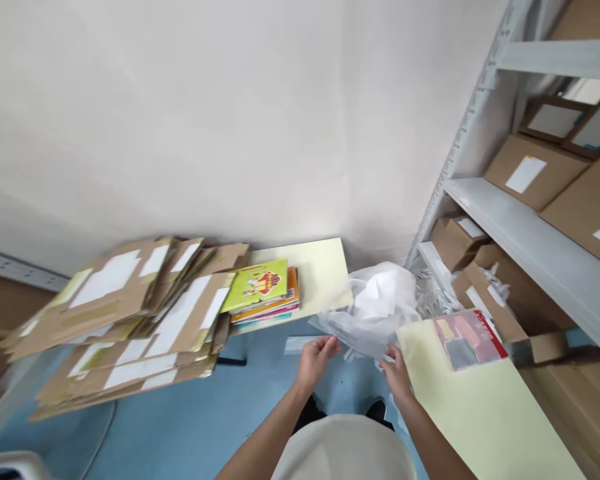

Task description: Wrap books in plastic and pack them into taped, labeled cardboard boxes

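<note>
A translucent plastic bag [343, 327] with crumpled white paper [376, 295] in it lies in the gap between two pale yellow tabletops. My left hand [318, 359] is at the bag's near left edge, its thumb and fingertips pinched together on the film. On the other side, my right hand [397, 375] is close to the near right edge of the bag. Its thumb and forefinger stand apart, with nothing visible between them. A flat packet with a red edge [470, 340] rests on the right tabletop [500, 407], beside my right hand.
On the left tabletop [325, 267] sits a stack of books [260, 287] with a green one on top. Flattened cardboard boxes [145, 320] are piled left of it. Grey shelving [525, 213] with cardboard boxes [537, 172] stands at right. White scraps [433, 293] lie behind the bag.
</note>
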Demonstrator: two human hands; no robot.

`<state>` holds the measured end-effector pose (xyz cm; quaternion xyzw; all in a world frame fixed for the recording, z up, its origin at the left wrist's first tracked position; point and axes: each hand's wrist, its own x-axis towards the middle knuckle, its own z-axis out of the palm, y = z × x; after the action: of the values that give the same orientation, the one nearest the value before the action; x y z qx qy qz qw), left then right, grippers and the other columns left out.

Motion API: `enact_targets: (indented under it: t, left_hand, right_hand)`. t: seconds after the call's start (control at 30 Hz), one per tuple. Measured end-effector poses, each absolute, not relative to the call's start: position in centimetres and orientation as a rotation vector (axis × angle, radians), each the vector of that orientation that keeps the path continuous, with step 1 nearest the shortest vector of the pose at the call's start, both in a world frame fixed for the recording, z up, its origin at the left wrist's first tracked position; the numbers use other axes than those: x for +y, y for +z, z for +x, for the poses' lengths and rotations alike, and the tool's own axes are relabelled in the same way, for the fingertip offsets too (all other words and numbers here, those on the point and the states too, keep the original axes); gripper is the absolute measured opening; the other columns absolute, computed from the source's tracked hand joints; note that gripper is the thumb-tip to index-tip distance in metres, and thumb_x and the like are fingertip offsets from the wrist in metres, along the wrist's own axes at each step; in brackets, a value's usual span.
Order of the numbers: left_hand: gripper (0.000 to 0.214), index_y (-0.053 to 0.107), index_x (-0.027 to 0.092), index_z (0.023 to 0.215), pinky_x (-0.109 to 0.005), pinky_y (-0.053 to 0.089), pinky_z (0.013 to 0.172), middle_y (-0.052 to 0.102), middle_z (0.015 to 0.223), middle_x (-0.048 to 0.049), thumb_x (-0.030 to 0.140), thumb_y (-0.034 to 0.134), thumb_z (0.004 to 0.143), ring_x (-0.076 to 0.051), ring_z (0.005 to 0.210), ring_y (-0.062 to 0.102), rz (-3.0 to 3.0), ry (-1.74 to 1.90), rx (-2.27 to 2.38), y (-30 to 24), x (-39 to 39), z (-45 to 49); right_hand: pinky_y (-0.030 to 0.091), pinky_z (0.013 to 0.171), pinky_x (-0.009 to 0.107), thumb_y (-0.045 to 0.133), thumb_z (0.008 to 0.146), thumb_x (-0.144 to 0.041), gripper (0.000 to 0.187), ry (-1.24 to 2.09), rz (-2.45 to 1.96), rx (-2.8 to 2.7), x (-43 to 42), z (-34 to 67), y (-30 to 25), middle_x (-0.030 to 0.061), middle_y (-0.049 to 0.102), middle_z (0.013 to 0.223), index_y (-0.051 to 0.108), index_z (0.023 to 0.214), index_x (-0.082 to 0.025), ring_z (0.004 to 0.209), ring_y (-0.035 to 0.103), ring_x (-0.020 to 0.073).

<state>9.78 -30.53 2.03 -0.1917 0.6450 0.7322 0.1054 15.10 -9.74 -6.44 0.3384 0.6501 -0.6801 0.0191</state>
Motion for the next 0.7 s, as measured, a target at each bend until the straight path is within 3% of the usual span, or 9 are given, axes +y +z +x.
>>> enact_targets:
  t: [0.13, 0.33, 0.43, 0.5, 0.57, 0.6, 0.67, 0.7]
  left_hand:
    - [0.056, 0.076, 0.015, 0.08, -0.04, 0.059, 0.079, 0.078, 0.08, -0.0098, 0.063, 0.081, 0.05, -0.028, 0.081, 0.074, -0.578, 2.27, 1.908, 3.3, -36.7, 9.3]
    - [0.044, 0.066, 0.017, 0.058, -0.03, 0.051, 0.056, 0.07, 0.057, -0.0067, 0.059, 0.08, 0.055, -0.022, 0.057, 0.067, -0.697, 2.21, 2.081, 4.0, -46.6, 8.7]
    - [0.05, 0.06, 0.02, 0.058, -0.026, 0.043, 0.045, 0.064, 0.051, -0.0029, 0.068, 0.07, 0.063, -0.017, 0.047, 0.061, -0.691, 2.309, 2.009, 4.1, -50.7, 8.4]
    - [0.055, 0.053, 0.021, 0.051, -0.025, 0.037, 0.04, 0.051, 0.038, 0.0005, 0.073, 0.059, 0.071, -0.014, 0.036, 0.051, -0.606, 2.265, 1.985, 4.2, -52.7, 8.3]
    - [0.056, 0.05, 0.022, 0.045, -0.027, 0.038, 0.041, 0.046, 0.034, 0.0006, 0.068, 0.056, 0.076, -0.013, 0.033, 0.046, -0.478, 2.211, 2.016, 4.3, -54.1, 8.1]
    - [0.049, 0.055, 0.022, 0.048, -0.028, 0.042, 0.045, 0.054, 0.04, -0.0016, 0.062, 0.061, 0.075, -0.015, 0.038, 0.051, -0.421, 2.212, 2.042, 4.3, -54.6, 7.9]
    - [0.025, 0.07, 0.022, 0.072, -0.031, 0.05, 0.055, 0.074, 0.078, -0.0077, 0.045, 0.076, 0.064, -0.021, 0.062, 0.066, -0.4, 2.292, 2.083, 4.3, -55.4, 7.5]
    - [0.034, 0.072, 0.024, 0.087, -0.032, 0.053, 0.06, 0.074, 0.102, -0.009, 0.036, 0.082, 0.057, -0.025, 0.078, 0.07, -0.445, 2.348, 2.09, 4.1, -55.8, 7.3]
  right_hand:
    - [0.05, 0.068, 0.032, 0.07, 0.058, -0.041, 0.058, -2.107, 0.889, 2.057, -16.0, 12.9, -5.2, 0.0084, 0.066, 0.11, 0.061, 0.11, -0.02, 0.076, 0.064, 0.0196]
    - [0.052, 0.064, 0.032, 0.071, 0.061, -0.039, 0.052, -2.085, 0.64, 2.051, -26.3, 11.0, -4.0, 0.0087, 0.068, 0.109, 0.065, 0.11, -0.022, 0.072, 0.064, 0.0195]
    - [0.051, 0.063, 0.031, 0.072, 0.059, -0.04, 0.054, -2.043, 0.566, 2.062, -30.8, 9.7, -3.3, 0.0094, 0.068, 0.109, 0.065, 0.11, -0.021, 0.07, 0.064, 0.0188]
    - [0.051, 0.062, 0.03, 0.073, 0.059, -0.041, 0.055, -2.025, 0.51, 2.077, -33.4, 8.6, -2.6, 0.0091, 0.068, 0.109, 0.065, 0.11, -0.021, 0.07, 0.063, 0.0179]
    - [0.051, 0.063, 0.03, 0.073, 0.061, -0.042, 0.054, -2.014, 0.421, 2.106, -35.5, 7.3, -1.6, 0.0087, 0.068, 0.109, 0.064, 0.11, -0.021, 0.07, 0.063, 0.017]
    - [0.051, 0.064, 0.03, 0.073, 0.063, -0.042, 0.053, -2.006, 0.37, 2.122, -36.3, 6.6, -1.1, 0.0086, 0.068, 0.109, 0.064, 0.111, -0.021, 0.071, 0.062, 0.0168]
    - [0.051, 0.067, 0.03, 0.073, 0.065, -0.04, 0.052, -1.984, 0.276, 2.144, -37.8, 5.3, -0.1, 0.0082, 0.068, 0.112, 0.063, 0.113, -0.022, 0.073, 0.062, 0.0169]
    - [0.051, 0.068, 0.03, 0.073, 0.066, -0.04, 0.052, -1.972, 0.241, 2.151, -38.4, 4.7, 0.3, 0.0081, 0.067, 0.113, 0.063, 0.113, -0.022, 0.074, 0.063, 0.017]
